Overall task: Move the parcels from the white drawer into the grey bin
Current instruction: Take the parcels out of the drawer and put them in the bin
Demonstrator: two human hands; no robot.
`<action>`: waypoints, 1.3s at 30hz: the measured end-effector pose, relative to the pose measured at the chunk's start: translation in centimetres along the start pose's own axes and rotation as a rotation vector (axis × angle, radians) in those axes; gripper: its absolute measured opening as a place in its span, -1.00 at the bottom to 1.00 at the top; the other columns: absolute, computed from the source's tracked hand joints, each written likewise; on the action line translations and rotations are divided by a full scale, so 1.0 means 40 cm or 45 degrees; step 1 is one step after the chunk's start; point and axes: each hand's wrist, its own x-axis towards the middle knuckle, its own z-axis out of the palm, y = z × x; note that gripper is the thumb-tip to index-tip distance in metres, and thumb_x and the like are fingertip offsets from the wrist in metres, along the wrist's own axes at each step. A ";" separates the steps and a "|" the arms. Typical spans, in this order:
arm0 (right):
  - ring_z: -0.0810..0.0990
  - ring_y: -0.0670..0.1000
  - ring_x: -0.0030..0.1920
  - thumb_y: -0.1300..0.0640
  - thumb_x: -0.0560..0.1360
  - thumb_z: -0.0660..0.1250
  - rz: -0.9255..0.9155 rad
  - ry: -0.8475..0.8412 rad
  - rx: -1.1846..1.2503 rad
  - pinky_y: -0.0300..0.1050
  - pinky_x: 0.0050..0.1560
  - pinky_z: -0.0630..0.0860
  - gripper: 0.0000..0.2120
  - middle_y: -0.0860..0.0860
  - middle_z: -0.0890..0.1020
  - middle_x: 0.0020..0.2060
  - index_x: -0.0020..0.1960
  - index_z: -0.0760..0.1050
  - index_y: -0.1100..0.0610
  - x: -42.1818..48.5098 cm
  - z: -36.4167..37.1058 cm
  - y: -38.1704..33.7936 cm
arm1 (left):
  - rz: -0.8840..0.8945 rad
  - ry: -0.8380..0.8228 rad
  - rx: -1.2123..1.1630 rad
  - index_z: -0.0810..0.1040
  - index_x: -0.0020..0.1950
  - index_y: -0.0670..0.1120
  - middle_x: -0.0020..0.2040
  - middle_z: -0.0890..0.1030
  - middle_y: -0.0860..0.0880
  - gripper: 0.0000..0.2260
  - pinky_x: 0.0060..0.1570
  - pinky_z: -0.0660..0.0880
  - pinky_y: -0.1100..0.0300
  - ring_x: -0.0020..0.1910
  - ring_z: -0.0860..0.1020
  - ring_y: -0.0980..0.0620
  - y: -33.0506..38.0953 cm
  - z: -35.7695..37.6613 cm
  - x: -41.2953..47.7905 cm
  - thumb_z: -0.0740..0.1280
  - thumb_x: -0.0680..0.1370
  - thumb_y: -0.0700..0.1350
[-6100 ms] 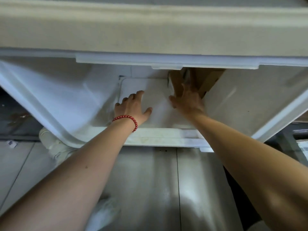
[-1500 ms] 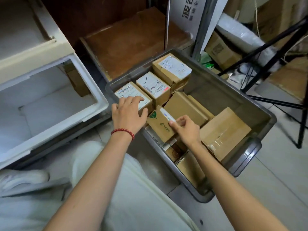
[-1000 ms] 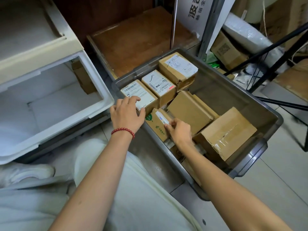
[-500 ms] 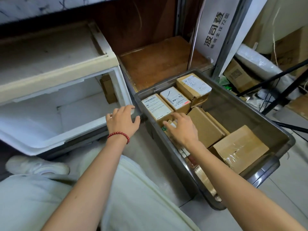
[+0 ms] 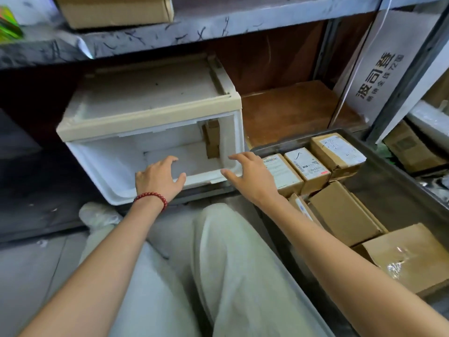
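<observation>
We're looking down at the white drawer (image 5: 114, 171), pulled open beneath a marbled shelf (image 5: 218, 23). Tucked upright in its far right corner we spot the brown parcels (image 5: 211, 139), pressed against the side wall.

The left hand (image 5: 158, 177), a red bead bracelet (image 5: 151, 197) at the wrist, hangs over the drawer's front rim. Its fingers (image 5: 170, 159) are spread and released, gripping nothing, and whether they touch the rim we cannot tell. The right hand (image 5: 250, 176) hovers just beside the drawer's right front corner, between the drawer and the grey bin (image 5: 393, 188). Its fingers are likewise loose and apart, with nothing in them.

Over on the right, the bin sits close beside the drawer and already carries cargo. We see three labelled parcels (image 5: 306, 165) side by side along its far left edge, white labels facing up. Nearer to us lies a plain brown parcel (image 5: 345, 212), and nearest of all a taped parcel (image 5: 408, 256) with glossy tape catching the light. A slim parcel (image 5: 301, 207) peeks out, half hidden behind the right forearm.

Behind the bin we have a wooden board (image 5: 291, 110) and a white sign (image 5: 379, 76) with dark characters. Up on the shelf sits a cardboard box (image 5: 114, 8). Pale trousers (image 5: 230, 263) fill the foreground between the arms, and a white shoe (image 5: 99, 215) sits near the drawer's lower left corner.
</observation>
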 end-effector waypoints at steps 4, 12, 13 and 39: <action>0.34 0.04 0.39 -0.16 0.55 0.27 -0.025 -0.063 -0.054 0.04 0.25 0.43 -0.45 0.01 0.36 0.40 0.46 0.30 0.03 0.041 0.026 -0.041 | -0.013 -0.024 -0.026 0.31 0.42 0.05 0.23 0.56 -0.02 -0.56 0.06 0.39 0.02 0.21 0.49 -0.13 -0.050 0.005 0.013 0.22 0.56 0.12; 0.27 0.08 0.44 -0.16 0.54 0.28 0.014 -0.112 -0.187 0.03 0.32 0.38 -0.33 0.05 0.24 0.47 0.52 0.17 0.09 0.107 0.145 -0.039 | -0.065 0.001 -0.118 0.28 0.44 0.03 0.30 0.52 -0.03 -0.51 0.12 0.37 -0.02 0.26 0.45 -0.15 -0.105 0.091 0.057 0.25 0.55 0.12; 0.27 0.08 0.44 -0.16 0.54 0.29 0.014 -0.098 -0.206 0.03 0.32 0.38 -0.33 0.05 0.25 0.47 0.52 0.17 0.09 0.120 0.157 -0.030 | -0.051 0.021 -0.134 0.29 0.44 0.02 0.29 0.52 -0.03 -0.51 0.11 0.37 -0.02 0.25 0.46 -0.16 -0.103 0.101 0.073 0.25 0.55 0.12; 0.02 0.16 0.54 0.00 0.53 0.30 -0.001 0.080 -0.636 0.10 0.36 0.28 -0.22 0.12 0.03 0.55 0.58 -0.07 0.12 0.591 0.461 0.117 | -0.092 0.021 -0.153 0.22 0.50 -0.03 0.36 0.44 -0.20 -0.42 0.21 0.32 -0.08 0.30 0.40 -0.22 -0.235 0.424 0.355 0.31 0.52 0.02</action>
